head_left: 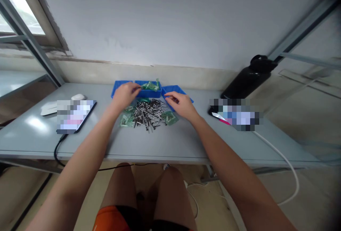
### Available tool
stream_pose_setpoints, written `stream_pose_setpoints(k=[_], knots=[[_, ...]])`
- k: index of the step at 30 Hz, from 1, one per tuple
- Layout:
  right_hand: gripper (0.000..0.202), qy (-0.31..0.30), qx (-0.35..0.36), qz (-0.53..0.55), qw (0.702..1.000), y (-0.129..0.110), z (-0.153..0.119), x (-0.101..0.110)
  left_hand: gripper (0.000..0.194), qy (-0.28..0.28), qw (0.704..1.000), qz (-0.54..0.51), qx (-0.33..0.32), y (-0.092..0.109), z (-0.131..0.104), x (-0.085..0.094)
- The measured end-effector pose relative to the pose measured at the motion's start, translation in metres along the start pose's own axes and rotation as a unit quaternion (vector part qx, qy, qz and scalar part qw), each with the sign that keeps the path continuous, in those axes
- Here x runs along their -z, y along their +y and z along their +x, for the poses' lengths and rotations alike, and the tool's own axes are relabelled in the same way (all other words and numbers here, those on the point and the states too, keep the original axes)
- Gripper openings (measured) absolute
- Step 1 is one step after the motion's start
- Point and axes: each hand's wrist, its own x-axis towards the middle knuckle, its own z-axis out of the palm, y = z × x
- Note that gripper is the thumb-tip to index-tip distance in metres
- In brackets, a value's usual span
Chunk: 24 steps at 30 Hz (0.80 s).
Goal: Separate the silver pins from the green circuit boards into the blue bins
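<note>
My left hand (126, 93) is over the blue bins at the back, its thumb and fingertips pinched together. Whatever may be between them is too small to make out. Just beyond its fingertips, green-tinted plastic bags (150, 86) lie in the middle blue bin (151, 94). My right hand (181, 103) hovers by the right blue bin (174, 89), fingers curled, with a gap showing between thumb and fingers. Between the hands, on the table, spreads a pile of metal screws (149, 113). Small green-tinted bags with pieces inside (169, 117) lie at its edges.
A left blue bin (116, 88) stands partly behind my left hand. On the grey table (165, 147) are a phone (77, 117) and a white earbud case (79, 97) at left, a second cabled phone (239, 117) and a black bottle (245, 81) at right.
</note>
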Motion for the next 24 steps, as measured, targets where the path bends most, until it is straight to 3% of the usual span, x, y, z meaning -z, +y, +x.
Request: stream_pose_setpoints(k=[3, 7, 12, 16, 19, 22, 24], knots=[[0.021, 0.011, -0.01, 0.007, 1.0, 0.001, 0.0, 0.002, 0.029, 0.022, 0.993, 0.097, 0.067, -0.022, 0.001, 0.014], [0.021, 0.013, -0.022, 0.011, 1.0, 0.002, 0.001, 0.002, 0.028, 0.003, 0.98, 0.14, 0.142, -0.043, -0.002, 0.021], [0.02, 0.014, -0.017, 0.009, 1.0, 0.004, 0.001, 0.001, 0.032, -0.004, 0.966, 0.173, 0.192, -0.046, -0.005, 0.02], [0.021, 0.021, -0.018, 0.006, 1.0, 0.005, 0.001, 0.001, 0.037, 0.028, 0.988, 0.133, 0.08, -0.026, -0.003, 0.014], [0.021, 0.018, -0.025, 0.006, 1.0, 0.006, 0.001, 0.001, 0.025, -0.072, 0.996, 0.053, 0.001, -0.004, -0.004, 0.003], [0.02, 0.019, -0.028, 0.007, 0.999, 0.007, 0.001, 0.001, 0.022, -0.165, 0.982, -0.001, -0.093, 0.011, -0.007, -0.012], [0.021, 0.021, -0.03, 0.007, 0.999, 0.007, 0.001, 0.002, 0.022, -0.194, 0.973, -0.009, -0.122, 0.014, -0.009, -0.021]])
